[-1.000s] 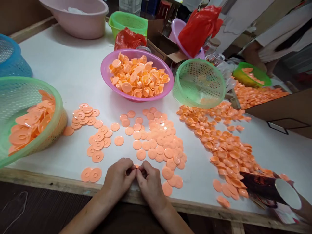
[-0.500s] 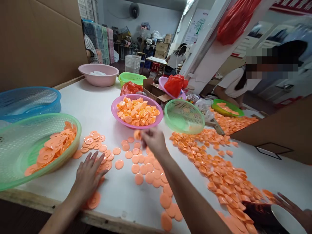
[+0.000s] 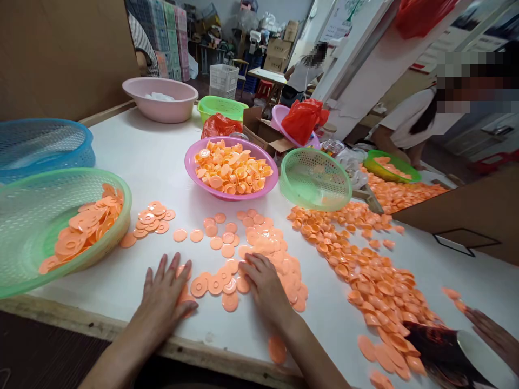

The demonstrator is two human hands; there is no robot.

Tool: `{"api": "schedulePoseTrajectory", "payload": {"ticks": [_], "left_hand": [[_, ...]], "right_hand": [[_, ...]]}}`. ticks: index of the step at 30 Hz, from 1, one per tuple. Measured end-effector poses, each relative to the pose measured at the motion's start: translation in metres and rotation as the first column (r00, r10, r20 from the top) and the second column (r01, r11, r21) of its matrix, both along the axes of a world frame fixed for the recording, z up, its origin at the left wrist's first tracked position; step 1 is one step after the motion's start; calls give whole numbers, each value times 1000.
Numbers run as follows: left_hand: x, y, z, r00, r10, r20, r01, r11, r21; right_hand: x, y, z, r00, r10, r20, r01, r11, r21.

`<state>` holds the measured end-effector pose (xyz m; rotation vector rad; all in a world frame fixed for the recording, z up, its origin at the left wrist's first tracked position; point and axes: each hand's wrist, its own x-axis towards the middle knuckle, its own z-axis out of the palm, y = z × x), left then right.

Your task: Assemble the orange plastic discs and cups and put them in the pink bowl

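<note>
My left hand (image 3: 164, 297) lies palm down with its fingers spread, touching a few orange plastic discs partly hidden under its thumb side. My right hand (image 3: 266, 292) rests on the table with fingers stretched over the edge of a spread of flat orange discs (image 3: 284, 265); nothing is seen held in it. Between the two hands lies a loose cluster of ringed orange discs (image 3: 219, 281). Beyond them stands a magenta bowl (image 3: 190, 170) heaped with small orange cup-shaped pieces (image 3: 233, 167). Another small group of discs (image 3: 152, 219) sits by the green basket.
A green basket (image 3: 24, 232) with orange discs and a blue basket (image 3: 44, 146) stand at left. Another green basket (image 3: 316, 186) is right of the bowl. A long pile of orange cups (image 3: 365, 270) runs down the right, beside another person's hand (image 3: 490, 329) and a dark object.
My right hand has come back from near the bowl, where it held an orange piece, down onto the discs. My left hand has slid right, with discs shifting toward the middle.
</note>
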<state>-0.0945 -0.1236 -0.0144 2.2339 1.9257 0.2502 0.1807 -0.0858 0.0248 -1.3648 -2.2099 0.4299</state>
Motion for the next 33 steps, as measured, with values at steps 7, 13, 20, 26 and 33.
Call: {"api": "schedulePoseTrajectory", "payload": {"ticks": [7,13,20,26,33], "left_hand": [[13,2,5,984,-102,148,76,982,175],[19,3,19,955,-150,258,95,972,214],[6,23,31,840,121,529,-174,983,52],[0,52,30,866,112,488,-184,978,101],[8,8,36,920,-282,271,242,955,173]], "right_hand": [[-40,-7,11,999,-5,-45,2,998,-62],[-52,-3,8,986,-39,-160,5,978,-208],[-65,35,30,958,-227,-178,132,894,-429],[-57,25,28,992,-43,115,80,937,-339],[-51,14,11,999,-1,34,13,938,-347]]}}
